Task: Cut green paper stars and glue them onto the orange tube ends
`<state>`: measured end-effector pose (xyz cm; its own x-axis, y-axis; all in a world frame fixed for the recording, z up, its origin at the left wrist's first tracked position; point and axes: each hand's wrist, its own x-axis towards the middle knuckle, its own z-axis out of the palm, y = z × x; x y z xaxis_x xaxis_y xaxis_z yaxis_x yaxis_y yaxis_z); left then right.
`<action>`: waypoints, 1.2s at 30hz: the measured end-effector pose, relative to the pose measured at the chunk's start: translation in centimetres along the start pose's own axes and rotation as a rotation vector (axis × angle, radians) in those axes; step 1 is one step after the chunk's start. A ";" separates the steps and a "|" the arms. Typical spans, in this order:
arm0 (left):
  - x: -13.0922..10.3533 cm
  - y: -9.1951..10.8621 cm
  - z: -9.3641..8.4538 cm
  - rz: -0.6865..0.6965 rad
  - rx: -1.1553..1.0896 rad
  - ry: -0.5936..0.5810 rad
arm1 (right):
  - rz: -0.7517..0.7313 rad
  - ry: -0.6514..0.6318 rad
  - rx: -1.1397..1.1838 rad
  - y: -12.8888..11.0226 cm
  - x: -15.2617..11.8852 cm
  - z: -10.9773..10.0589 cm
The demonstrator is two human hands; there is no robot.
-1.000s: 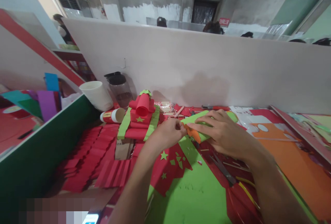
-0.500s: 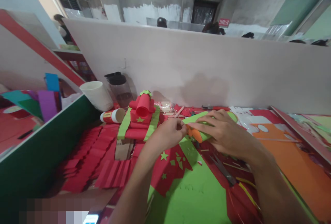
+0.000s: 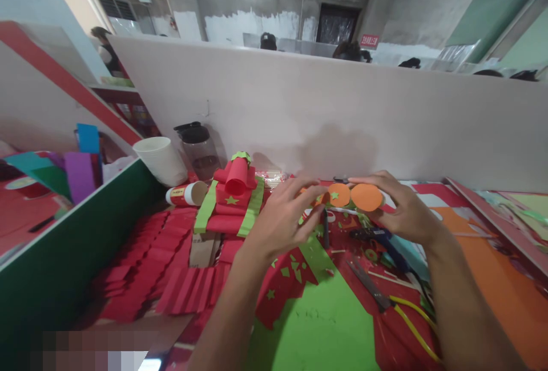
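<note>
Between my two hands is a row of orange paper discs (image 3: 367, 197) with some green paper behind them; a green star lies on the middle disc. My left hand (image 3: 286, 214) grips the left end of the row between thumb and fingers. At the right end my right hand (image 3: 396, 202) holds the row by its edges. Below lie a green sheet (image 3: 325, 325), red paper with green stars and scraps (image 3: 274, 297), and scissors with yellow handles (image 3: 381, 299). A dark blue glue gun (image 3: 389, 245) rests near my right wrist.
Left of my hands stands a red and green paper model (image 3: 233, 205). Folded red strips (image 3: 145, 262), a paper tube (image 3: 186, 194), a white cup (image 3: 160, 160) and a bottle (image 3: 199, 151) are further left. A white partition (image 3: 274, 103) stands behind.
The orange and green piece has been turned so its row of discs shows. My right hand has moved right, uncovering the glue gun, and my left hand has shifted slightly.
</note>
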<state>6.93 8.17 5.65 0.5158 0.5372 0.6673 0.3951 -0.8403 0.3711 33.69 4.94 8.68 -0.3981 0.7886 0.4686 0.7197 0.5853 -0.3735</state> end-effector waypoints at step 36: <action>-0.2 -0.1 0.3 0.147 0.046 0.031 | 0.005 0.092 0.142 0.5 -0.3 -0.1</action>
<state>7.00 8.20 5.31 0.5473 0.4061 0.7318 0.3523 -0.9050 0.2387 34.26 4.99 8.43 -0.3363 0.7749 0.5351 0.6315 0.6071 -0.4823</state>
